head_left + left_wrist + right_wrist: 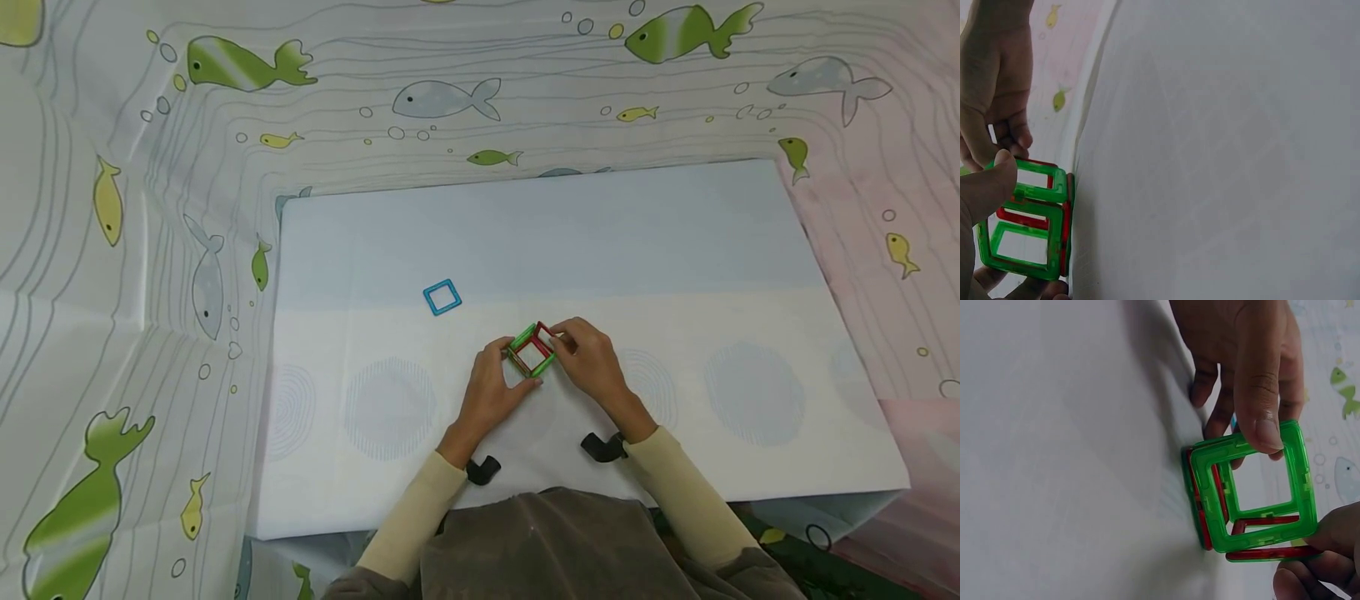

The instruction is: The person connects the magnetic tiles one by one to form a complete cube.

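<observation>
Small square magnetic tiles, green and red with see-through middles, are joined into an open box (1210, 499) on the table in front of the person. The left hand (491, 392) grips this box across its width, thumb on a near green tile (1054, 244) and fingers round the far side. At the box's right side, the right hand (594, 360) pinches a red tile (1272, 553) between thumb and fingers. That tile's edge meets the box's edge in the right wrist view. A single blue square tile (430, 303) lies flat, farther back and to the left.
A white and pale blue cloth with printed circles covers the table (600, 233). Fish-patterned curtains (360, 158) stand around its back and sides. Black wrist-worn pieces (483, 471) stick out beneath both forearms, near the table's front edge.
</observation>
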The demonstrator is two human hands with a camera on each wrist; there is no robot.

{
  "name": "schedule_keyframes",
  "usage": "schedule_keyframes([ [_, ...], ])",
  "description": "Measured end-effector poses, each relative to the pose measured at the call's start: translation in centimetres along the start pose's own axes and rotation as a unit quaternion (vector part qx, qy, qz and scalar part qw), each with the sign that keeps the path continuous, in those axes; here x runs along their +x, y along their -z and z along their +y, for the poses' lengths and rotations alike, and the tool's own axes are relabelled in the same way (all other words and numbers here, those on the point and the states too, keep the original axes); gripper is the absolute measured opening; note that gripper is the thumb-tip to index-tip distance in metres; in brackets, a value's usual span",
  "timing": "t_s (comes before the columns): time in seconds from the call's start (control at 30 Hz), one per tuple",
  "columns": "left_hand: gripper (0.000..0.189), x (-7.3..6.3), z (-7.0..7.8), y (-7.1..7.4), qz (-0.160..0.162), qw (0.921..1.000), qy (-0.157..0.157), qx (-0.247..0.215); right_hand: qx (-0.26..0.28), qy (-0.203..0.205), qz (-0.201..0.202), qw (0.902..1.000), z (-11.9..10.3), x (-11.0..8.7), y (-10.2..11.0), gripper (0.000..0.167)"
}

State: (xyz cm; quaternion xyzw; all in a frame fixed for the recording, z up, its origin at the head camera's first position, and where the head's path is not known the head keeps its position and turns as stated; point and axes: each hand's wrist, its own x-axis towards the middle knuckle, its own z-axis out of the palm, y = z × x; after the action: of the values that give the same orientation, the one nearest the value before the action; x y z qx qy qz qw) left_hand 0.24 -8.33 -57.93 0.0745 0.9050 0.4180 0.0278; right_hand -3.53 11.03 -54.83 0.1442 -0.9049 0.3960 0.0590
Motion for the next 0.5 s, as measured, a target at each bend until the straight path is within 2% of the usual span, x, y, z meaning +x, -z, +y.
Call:
schedule_keyframes([
  [0.23, 0.081, 0.06, -0.01, 0.10, 0.002, 1.0000, -0.005, 0.003, 0.003, -0.006, -0.006, 1.0000, -0.13, 0.14, 0.00, 0.015],
  [0.5, 0.080, 0.03, -0.12, -0.04, -0.002, 1.0000, -0.003, 0.001, 0.025, -0.022, -0.032, 0.9989, -0.09, 0.05, 0.19, 0.016],
])
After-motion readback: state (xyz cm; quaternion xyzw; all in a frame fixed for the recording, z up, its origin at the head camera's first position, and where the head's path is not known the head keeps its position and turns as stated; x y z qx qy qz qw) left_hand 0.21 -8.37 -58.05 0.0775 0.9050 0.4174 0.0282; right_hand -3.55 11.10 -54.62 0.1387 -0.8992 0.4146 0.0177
